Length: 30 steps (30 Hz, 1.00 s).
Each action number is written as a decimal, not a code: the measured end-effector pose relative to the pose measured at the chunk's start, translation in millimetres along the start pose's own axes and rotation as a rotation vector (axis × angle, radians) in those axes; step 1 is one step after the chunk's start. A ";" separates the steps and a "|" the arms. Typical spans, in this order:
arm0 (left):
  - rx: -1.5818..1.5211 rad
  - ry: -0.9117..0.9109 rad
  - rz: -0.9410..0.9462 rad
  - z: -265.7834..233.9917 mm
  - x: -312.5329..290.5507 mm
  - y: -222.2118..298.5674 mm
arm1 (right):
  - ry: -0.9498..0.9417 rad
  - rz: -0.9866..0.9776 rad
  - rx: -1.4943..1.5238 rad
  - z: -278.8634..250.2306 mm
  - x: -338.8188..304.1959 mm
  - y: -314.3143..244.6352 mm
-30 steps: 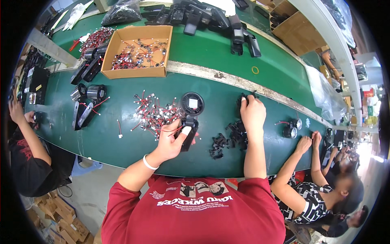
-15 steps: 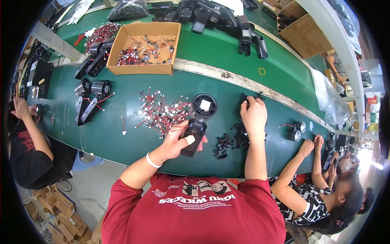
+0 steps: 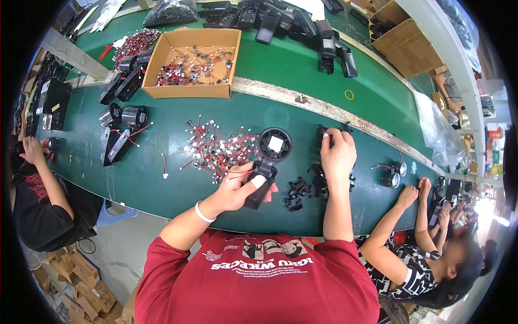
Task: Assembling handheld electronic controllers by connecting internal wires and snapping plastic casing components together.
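My left hand (image 3: 236, 189) is wrapped round the dark handle of a black hand-held device (image 3: 274, 146). The device's round, ring-like head points away from me and bears a white square at its centre. Red wires come out near the handle's top, by my fingers. A loose pile of red-and-black wire leads with small white connectors (image 3: 216, 148) lies just beyond this hand. To the right, my right hand (image 3: 338, 154) reaches down with curled fingers onto a small black plastic part (image 3: 322, 131); the fingertips are partly hidden. More small black plastic parts (image 3: 299, 187) lie beside its wrist.
An open cardboard box (image 3: 191, 94) of wired parts stands at the back left. Silver-headed devices (image 3: 121, 135) lie left, beside a single wire lead (image 3: 165, 166). A pale raised strip (image 3: 302, 100) crosses the bench. Black housings (image 3: 270, 27) lie beyond it. Co-workers' hands (image 3: 408, 195) are at both sides.
The held device and my left hand have shifted slightly right. My right hand stays over the black parts, its fingers moving only a little.
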<state>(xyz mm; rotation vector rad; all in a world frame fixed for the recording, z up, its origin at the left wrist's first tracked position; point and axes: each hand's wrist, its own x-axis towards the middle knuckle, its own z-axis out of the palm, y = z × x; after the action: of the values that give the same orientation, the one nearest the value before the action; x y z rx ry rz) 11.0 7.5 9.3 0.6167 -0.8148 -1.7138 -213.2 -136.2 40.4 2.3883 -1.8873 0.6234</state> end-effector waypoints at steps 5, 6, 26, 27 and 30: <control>0.355 0.001 0.156 4.6 1.2 1.3 | 0.096 -0.064 0.274 -11.9 -5.1 -4.8; 0.558 -0.015 0.236 5.2 2.5 7.5 | 0.097 -0.063 0.273 -14.7 -6.1 -7.3; 0.422 0.291 0.044 5.4 6.5 -8.0 | -0.013 -0.728 0.669 -28.1 -54.0 -78.3; 0.522 0.321 0.079 1.9 6.3 -12.7 | 0.007 -0.735 0.627 -25.2 -56.3 -79.1; 0.508 0.334 0.121 -0.3 5.3 -17.6 | 0.059 -0.776 0.508 -22.3 -60.0 -82.5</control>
<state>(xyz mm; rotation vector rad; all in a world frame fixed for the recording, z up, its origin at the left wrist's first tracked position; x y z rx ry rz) -0.9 5.4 -4.5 1.1376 -1.0262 -1.2457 -153.0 -52.9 59.1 3.0244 -0.6825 1.1378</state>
